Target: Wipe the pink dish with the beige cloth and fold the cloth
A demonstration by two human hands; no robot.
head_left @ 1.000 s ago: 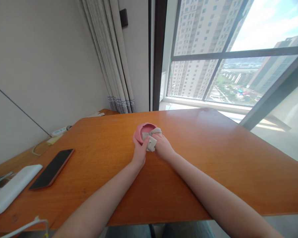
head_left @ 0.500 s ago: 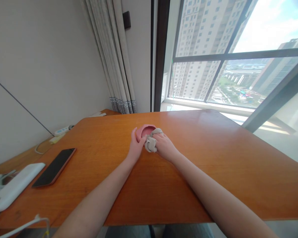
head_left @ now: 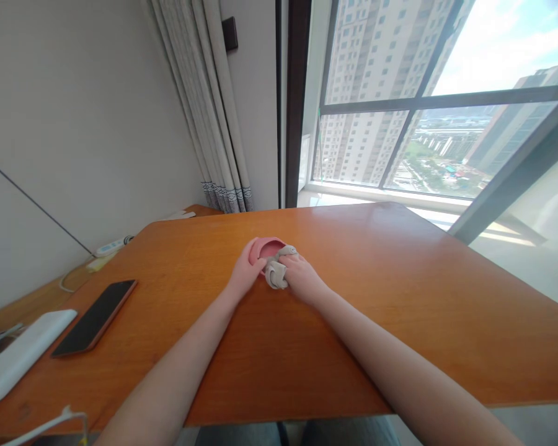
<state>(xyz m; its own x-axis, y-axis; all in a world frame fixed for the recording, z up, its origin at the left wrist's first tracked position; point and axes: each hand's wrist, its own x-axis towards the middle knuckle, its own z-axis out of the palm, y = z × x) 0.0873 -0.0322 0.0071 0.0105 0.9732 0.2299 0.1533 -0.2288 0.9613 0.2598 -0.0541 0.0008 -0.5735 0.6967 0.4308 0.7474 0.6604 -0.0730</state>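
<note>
A small pink bowl (head_left: pixel 270 247) is tilted over the middle of the table, with its hollow side partly in sight. My left hand (head_left: pixel 244 271) grips its left edge, thumb at the near side and fingers around the outside. In my right hand (head_left: pixel 303 278) is a crumpled beige-grey cloth (head_left: pixel 276 275), pressed against the bowl's right rim and opening. One fold of the cloth hangs down below the fingers. The bowl's lower part is hidden behind the cloth and my hands.
The wooden table (head_left: pixel 400 297) spreads out around my hands. Toward the left lie a dark phone (head_left: pixel 95 319) and a white flat device (head_left: pixel 28 353). A white cable (head_left: pixel 51 424) crosses the near left corner. A power strip (head_left: pixel 114 246) sits by the wall.
Both hands, the bowl and the cloth appear slightly further left, as the whole view has shifted a little. The bowl is turned slightly, and both grips stay as they were.
</note>
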